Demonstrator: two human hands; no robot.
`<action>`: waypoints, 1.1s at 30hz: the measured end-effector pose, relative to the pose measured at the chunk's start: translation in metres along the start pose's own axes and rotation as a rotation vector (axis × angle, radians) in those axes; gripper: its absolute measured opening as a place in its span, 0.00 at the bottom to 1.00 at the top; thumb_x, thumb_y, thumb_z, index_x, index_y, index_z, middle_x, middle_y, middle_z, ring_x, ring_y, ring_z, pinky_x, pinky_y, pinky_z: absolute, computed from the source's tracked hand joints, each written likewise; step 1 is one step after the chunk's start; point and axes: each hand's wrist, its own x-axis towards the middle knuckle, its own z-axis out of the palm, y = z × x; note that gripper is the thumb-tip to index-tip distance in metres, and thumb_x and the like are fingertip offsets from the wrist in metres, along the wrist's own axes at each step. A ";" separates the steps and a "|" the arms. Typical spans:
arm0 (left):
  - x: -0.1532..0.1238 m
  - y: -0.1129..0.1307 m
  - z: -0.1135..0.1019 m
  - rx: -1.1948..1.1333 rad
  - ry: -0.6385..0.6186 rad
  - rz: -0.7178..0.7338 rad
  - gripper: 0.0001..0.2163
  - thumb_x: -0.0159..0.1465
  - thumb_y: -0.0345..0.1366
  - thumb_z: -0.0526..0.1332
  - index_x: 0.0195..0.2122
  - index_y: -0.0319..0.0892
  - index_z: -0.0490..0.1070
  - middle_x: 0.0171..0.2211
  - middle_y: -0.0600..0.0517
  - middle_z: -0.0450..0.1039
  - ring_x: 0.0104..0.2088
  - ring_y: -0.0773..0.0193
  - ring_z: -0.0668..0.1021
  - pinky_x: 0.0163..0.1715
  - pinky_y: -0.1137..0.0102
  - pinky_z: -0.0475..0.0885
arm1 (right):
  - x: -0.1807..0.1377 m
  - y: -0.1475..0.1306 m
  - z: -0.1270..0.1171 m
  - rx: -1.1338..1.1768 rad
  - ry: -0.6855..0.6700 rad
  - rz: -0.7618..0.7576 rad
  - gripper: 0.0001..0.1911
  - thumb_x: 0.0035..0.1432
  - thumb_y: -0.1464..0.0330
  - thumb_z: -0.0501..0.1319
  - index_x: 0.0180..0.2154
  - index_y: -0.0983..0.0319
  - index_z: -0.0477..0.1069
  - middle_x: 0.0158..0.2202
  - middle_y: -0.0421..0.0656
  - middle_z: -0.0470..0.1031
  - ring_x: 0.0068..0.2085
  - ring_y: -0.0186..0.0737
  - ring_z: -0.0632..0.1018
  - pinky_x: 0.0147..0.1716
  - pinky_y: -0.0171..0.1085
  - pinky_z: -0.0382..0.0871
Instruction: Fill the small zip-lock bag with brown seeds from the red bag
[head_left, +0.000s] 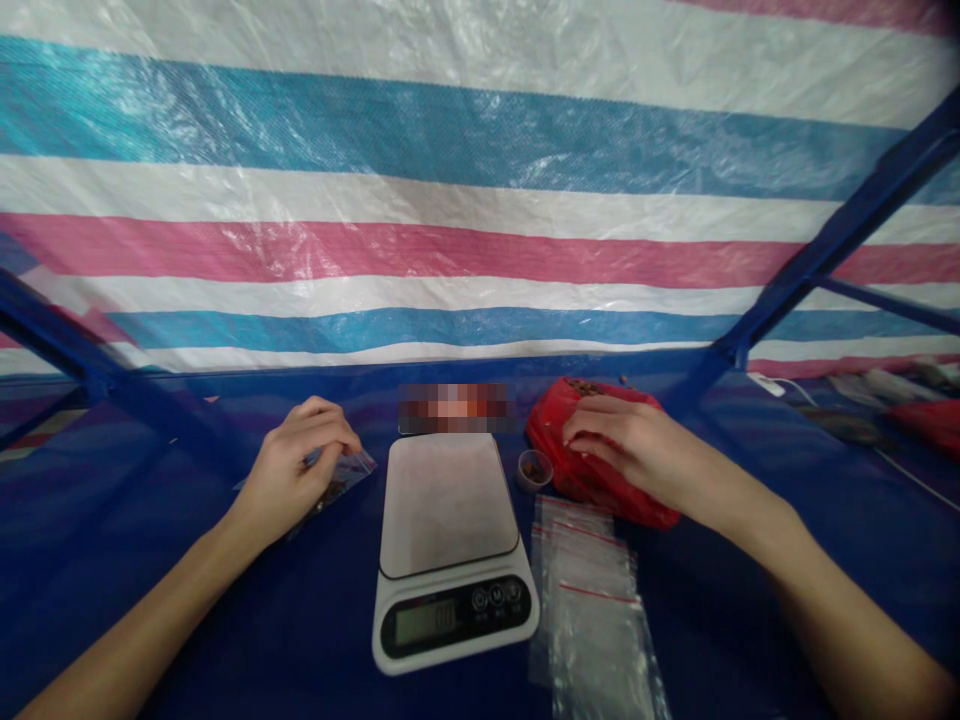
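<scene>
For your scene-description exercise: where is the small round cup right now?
In the head view, the small round cup sits right of centre on the blue table, between the white digital scale and the red plastic bag.

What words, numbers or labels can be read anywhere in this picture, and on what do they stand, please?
"M": on the middle round button of the kitchen scale, just legible.
Scale display: faint digits, too dim to read.
The other two scale buttons: symbols too small to read.
Pixelated patch behind the scale: blurred, unreadable.
Small bag in the left hand, red bag under the right hand, stack of clear zip bags: no readable text.
</scene>
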 end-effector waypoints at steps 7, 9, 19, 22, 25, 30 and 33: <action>-0.001 0.000 0.001 -0.004 -0.007 -0.035 0.15 0.68 0.32 0.55 0.28 0.47 0.79 0.29 0.54 0.81 0.38 0.59 0.78 0.44 0.63 0.74 | 0.014 -0.030 0.021 0.089 0.195 -0.016 0.03 0.71 0.68 0.66 0.41 0.59 0.78 0.40 0.45 0.83 0.41 0.43 0.83 0.42 0.39 0.76; -0.001 0.000 0.000 -0.005 0.000 -0.036 0.15 0.68 0.32 0.55 0.28 0.48 0.79 0.29 0.54 0.81 0.38 0.59 0.78 0.44 0.63 0.74 | 0.016 -0.032 0.026 0.111 0.234 -0.015 0.04 0.71 0.68 0.65 0.42 0.59 0.79 0.40 0.45 0.84 0.41 0.44 0.83 0.44 0.40 0.77; -0.001 -0.002 0.001 -0.017 0.019 0.007 0.15 0.68 0.29 0.55 0.28 0.47 0.78 0.29 0.56 0.81 0.37 0.59 0.78 0.43 0.63 0.73 | -0.008 0.002 -0.010 0.255 -0.220 0.088 0.07 0.65 0.74 0.65 0.38 0.59 0.81 0.37 0.40 0.85 0.36 0.38 0.85 0.37 0.33 0.75; 0.000 -0.002 0.001 -0.010 0.011 0.020 0.15 0.68 0.28 0.55 0.29 0.47 0.77 0.29 0.56 0.81 0.38 0.60 0.78 0.43 0.64 0.73 | -0.013 0.010 0.000 0.280 -0.299 0.116 0.08 0.63 0.76 0.66 0.39 0.59 0.82 0.38 0.41 0.85 0.37 0.39 0.84 0.37 0.33 0.74; 0.000 -0.001 0.000 -0.007 0.010 0.025 0.15 0.69 0.28 0.55 0.29 0.47 0.77 0.30 0.56 0.81 0.38 0.60 0.78 0.43 0.65 0.73 | -0.014 0.011 0.012 0.256 -0.335 0.068 0.08 0.61 0.78 0.68 0.38 0.59 0.81 0.36 0.40 0.84 0.35 0.38 0.82 0.36 0.33 0.73; 0.000 -0.001 -0.001 0.001 0.001 0.030 0.16 0.69 0.27 0.54 0.29 0.46 0.78 0.29 0.56 0.81 0.38 0.61 0.77 0.44 0.66 0.72 | -0.015 0.008 0.019 0.213 -0.359 0.079 0.09 0.62 0.79 0.67 0.35 0.60 0.79 0.37 0.40 0.82 0.37 0.37 0.81 0.38 0.33 0.71; 0.000 -0.001 0.000 0.007 -0.010 0.020 0.17 0.69 0.27 0.54 0.29 0.46 0.79 0.30 0.56 0.81 0.38 0.61 0.77 0.45 0.66 0.72 | -0.014 0.008 0.014 0.218 -0.323 0.082 0.07 0.64 0.77 0.66 0.36 0.59 0.78 0.37 0.39 0.81 0.36 0.36 0.81 0.36 0.32 0.71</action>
